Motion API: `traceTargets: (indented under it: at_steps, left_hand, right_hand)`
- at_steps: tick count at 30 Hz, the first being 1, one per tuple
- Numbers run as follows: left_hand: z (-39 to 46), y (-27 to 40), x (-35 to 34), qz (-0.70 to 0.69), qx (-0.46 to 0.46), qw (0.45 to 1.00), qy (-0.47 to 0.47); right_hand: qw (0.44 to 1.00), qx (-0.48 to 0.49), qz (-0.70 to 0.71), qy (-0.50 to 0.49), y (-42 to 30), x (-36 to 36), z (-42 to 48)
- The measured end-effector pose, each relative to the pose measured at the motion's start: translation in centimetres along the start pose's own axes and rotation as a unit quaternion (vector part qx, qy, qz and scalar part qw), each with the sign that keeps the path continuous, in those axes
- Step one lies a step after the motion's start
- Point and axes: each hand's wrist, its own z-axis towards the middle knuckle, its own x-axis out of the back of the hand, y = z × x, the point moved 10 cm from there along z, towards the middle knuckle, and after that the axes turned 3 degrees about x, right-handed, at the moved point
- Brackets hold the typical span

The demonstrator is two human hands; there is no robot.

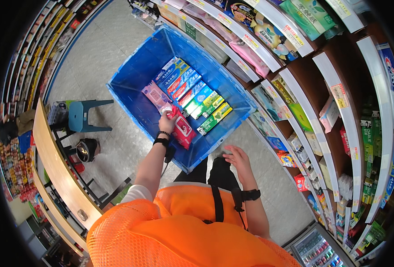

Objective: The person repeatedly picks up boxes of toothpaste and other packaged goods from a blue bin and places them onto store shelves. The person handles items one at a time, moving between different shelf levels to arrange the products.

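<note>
A blue plastic crate (pixel 136 56) lies before me on the floor or on something low. My left hand (pixel 166 123) reaches inside, its fingers closed on the end of a red wet wipes pack (pixel 183 131). Under and beyond it lies a pink wipes pack (pixel 155 95). Rows of toothpaste boxes fill the crate's middle: red and blue Colgate boxes (pixel 183 88), a blue and gold box (pixel 171 73), and green and yellow Darlie boxes (pixel 214 118). My right hand (pixel 238 157) is held outside, by the crate's near right corner, fingers apart and with nothing in it.
Store shelves (pixel 283 76) with packaged goods curve along the right. To the left stand a blue-grey plastic stool (pixel 78 115), a dark bin (pixel 86 150) and a wooden counter (pixel 58 160). More stocked shelves (pixel 36 63) line the far left. A glass-fronted drinks cooler (pixel 317 247) stands at lower right.
</note>
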Motion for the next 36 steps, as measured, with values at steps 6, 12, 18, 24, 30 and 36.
traceTargets:
  at_steps: [6, 12, 18, 24, 30, 36]
  left_hand:
    - [3.8, -2.8, -8.3, 0.122, 0.046, 0.985, -0.117]
    - [9.8, -6.9, -12.7, 0.256, 0.147, 0.944, -0.147]
    - [13.4, -11.4, -16.9, 0.318, 0.077, 0.917, -0.228]
    - [13.0, -13.4, -18.7, 0.316, 0.058, 0.913, -0.252]
    - [12.8, -12.5, -17.9, 0.304, 0.03, 0.912, -0.275]
    - [12.7, -7.7, -11.9, 0.311, 0.067, 0.918, -0.236]
  right_hand:
    - [0.997, -0.021, 0.051, 0.051, 2.8, 2.0, -0.7]
    - [0.99, -0.024, 0.086, 0.11, 4.2, 4.2, -1.4]
    - [0.981, -0.043, 0.117, 0.147, 7.1, 5.5, -1.7]
    - [0.977, -0.058, 0.126, 0.164, 9.5, 5.5, -1.6]
    - [0.974, -0.049, 0.146, 0.164, 9.5, 5.8, -1.8]
    - [0.974, -0.016, 0.139, 0.179, 7.4, 8.3, -3.1]
